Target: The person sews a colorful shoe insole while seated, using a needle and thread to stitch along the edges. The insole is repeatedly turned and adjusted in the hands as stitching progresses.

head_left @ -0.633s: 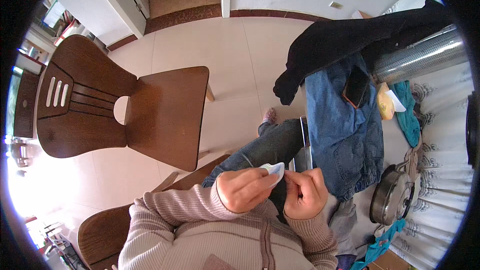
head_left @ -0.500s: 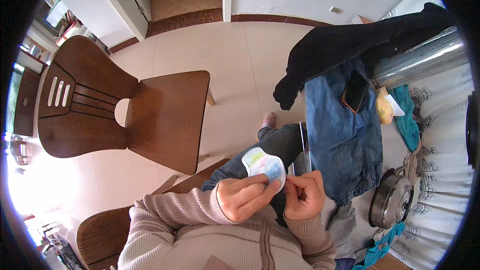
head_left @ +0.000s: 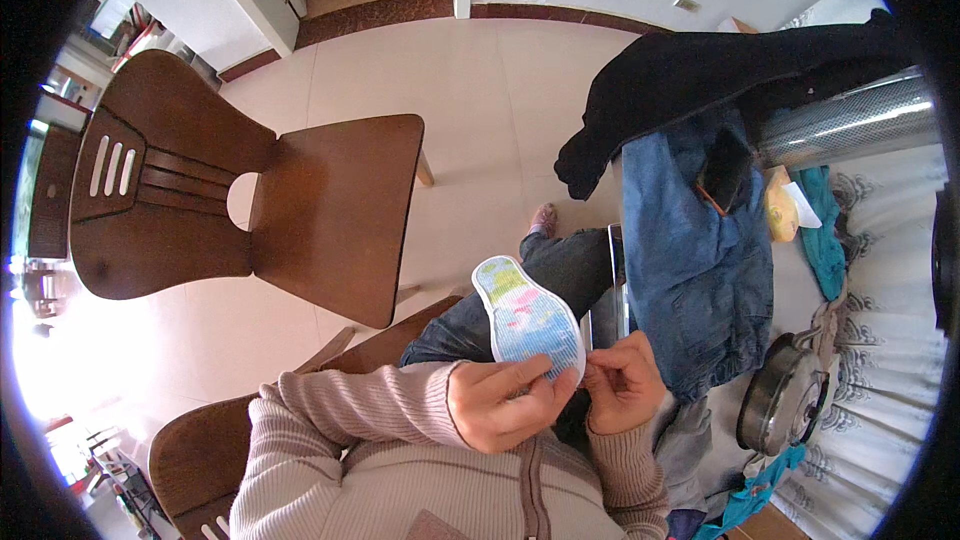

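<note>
An insole (head_left: 533, 313) with a white rim and a striped pattern of green, pink and blue tilts above my lap. My left hand (head_left: 508, 402) grips its lower end, thumb and fingers closed round the edge. At the insole's lower right edge, my right hand (head_left: 622, 385) is pinched shut. Whatever lies between those fingertips is too small to make out. Both hands are close together, in front of my ribbed sweater (head_left: 420, 490).
On the right, a table holds blue jeans (head_left: 690, 280), a black garment (head_left: 680, 90), a dark phone (head_left: 722, 175), a yellow item (head_left: 780, 208) and a lidded pot (head_left: 778, 400). A brown wooden chair (head_left: 330, 215) stands on the left. Tiled floor (head_left: 450, 90) lies beyond.
The insole has turned so more of its face shows, with its narrow end reaching farther up. Both hands have shifted slightly right, and the whole view has moved a little.
</note>
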Demonstrator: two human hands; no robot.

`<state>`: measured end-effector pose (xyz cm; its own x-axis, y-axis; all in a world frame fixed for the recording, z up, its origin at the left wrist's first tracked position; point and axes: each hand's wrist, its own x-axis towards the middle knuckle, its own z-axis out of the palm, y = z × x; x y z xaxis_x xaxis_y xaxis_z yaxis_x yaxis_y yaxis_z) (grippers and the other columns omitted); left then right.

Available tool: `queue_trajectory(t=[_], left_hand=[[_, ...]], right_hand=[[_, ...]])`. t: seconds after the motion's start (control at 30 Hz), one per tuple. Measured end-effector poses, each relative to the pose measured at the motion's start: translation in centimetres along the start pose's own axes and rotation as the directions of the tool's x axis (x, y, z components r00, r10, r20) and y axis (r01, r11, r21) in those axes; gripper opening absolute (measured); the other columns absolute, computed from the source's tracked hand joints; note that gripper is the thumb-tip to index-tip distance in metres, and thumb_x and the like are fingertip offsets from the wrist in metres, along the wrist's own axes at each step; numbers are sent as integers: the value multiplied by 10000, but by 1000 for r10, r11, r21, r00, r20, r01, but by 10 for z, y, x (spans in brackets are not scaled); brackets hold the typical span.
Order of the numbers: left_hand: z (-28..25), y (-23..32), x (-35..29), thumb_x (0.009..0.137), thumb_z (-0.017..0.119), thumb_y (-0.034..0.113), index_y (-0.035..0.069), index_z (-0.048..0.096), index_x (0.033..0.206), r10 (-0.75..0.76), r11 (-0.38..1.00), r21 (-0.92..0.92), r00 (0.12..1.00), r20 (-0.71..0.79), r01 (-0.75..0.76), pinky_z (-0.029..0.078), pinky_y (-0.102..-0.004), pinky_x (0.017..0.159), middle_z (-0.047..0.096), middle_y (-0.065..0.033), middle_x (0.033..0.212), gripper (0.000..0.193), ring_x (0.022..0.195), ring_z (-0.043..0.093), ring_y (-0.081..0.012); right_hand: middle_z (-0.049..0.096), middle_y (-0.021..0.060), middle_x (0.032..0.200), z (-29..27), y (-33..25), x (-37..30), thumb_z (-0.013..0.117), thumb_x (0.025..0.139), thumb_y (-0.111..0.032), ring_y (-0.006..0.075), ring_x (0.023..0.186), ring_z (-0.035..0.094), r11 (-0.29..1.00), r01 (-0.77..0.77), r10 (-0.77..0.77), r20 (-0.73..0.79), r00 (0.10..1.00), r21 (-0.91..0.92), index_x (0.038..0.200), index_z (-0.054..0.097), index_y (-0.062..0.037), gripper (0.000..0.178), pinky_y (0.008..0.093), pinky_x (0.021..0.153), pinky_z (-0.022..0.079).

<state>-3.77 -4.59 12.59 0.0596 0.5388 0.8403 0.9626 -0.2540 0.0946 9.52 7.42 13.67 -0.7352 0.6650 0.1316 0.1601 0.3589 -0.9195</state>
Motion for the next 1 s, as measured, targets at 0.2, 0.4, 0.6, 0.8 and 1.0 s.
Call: queue_trajectory(t=[0.2, 0.4, 0.6, 0.8, 1.0], left_hand=[[0, 5, 5, 636, 617, -48, -25, 663, 746, 12, 999, 35, 999, -45, -10, 501, -190, 505, 490, -30, 716, 121, 657, 577, -176], [-3, 4, 7, 623, 627, -18, -28, 661, 764, -32, 999, 30, 999, -19, 32, 461, -183, 419, 466, -38, 713, 146, 653, 585, -176], [-9, -4, 6, 515, 652, 35, -22, 671, 828, -59, 997, 48, 998, 33, 57, 470, -187, 435, 466, -39, 743, 319, 697, 591, -169], [-12, -6, 13, 476, 629, 43, -8, 678, 837, -14, 998, 57, 998, 69, 10, 475, -182, 440, 444, -28, 734, 368, 698, 592, -158], [-8, -5, 12, 457, 616, 55, 4, 684, 822, 17, 998, 55, 999, 42, -19, 469, -169, 432, 443, -24, 739, 375, 696, 593, -152]], right_hand=[[475, 33, 696, 3, -4, -3, 697, 717, -16, 77, 531, 424, 999, 36, -36, -5, 999, -38, 806, 631, -24, 111, 192, 472, 323], [473, 33, 742, 14, 2, -7, 681, 729, -6, 77, 572, 428, 997, 8, -4, -55, 998, 82, 825, 615, -19, 117, 189, 496, 326], [524, 68, 811, 5, 0, -2, 622, 768, 37, 115, 680, 521, 951, -156, 128, 120, 984, 268, 854, 593, 16, 93, 210, 593, 425], [555, 86, 866, -3, 18, 0, 614, 789, 28, 149, 777, 567, 848, -323, 215, 284, 934, 420, 844, 586, 41, 63, 243, 699, 473], [565, 89, 860, -6, 16, -2, 646, 778, -9, 160, 797, 550, 882, -260, 180, 227, 957, 394, 839, 601, 30, 85, 253, 723, 447]])
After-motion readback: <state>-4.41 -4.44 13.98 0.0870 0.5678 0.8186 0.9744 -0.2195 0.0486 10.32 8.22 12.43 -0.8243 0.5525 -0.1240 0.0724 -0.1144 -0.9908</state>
